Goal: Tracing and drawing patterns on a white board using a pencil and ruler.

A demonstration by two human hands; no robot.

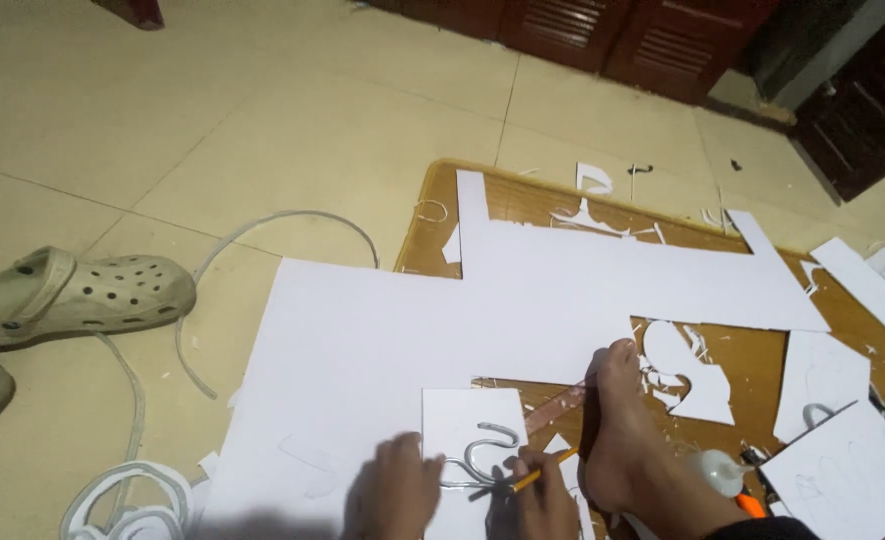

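Lying at the far left on the pale tiled floor (262, 110) is a beige perforated rubber clog (72, 295), with loops of thin white trimmed strip (127, 505) curling near it. Right of these spreads a large white foam sheet (382, 320) with notches already cut from it, partly over a wooden board (432, 225) that rests on the floor. On the near edge of that sheet sits a small white square card (472, 420) carrying a bent silver metal S-hook (484, 458). The left hand (397, 495) lies flat with its grip spread, pressing the card's left side just beside the hook. The right hand (544, 500) has its grip pinching an orange pencil (542, 470), whose tip touches the card at the hook's right edge. I judge the hook's outline is being traced and is only partly drawn; cutting it out is not yet done. Right again, a bare foot (627, 440) rests on the board, and beyond it lie white offcuts (692, 375) with shapes already removed and a small white glue bottle (719, 470).
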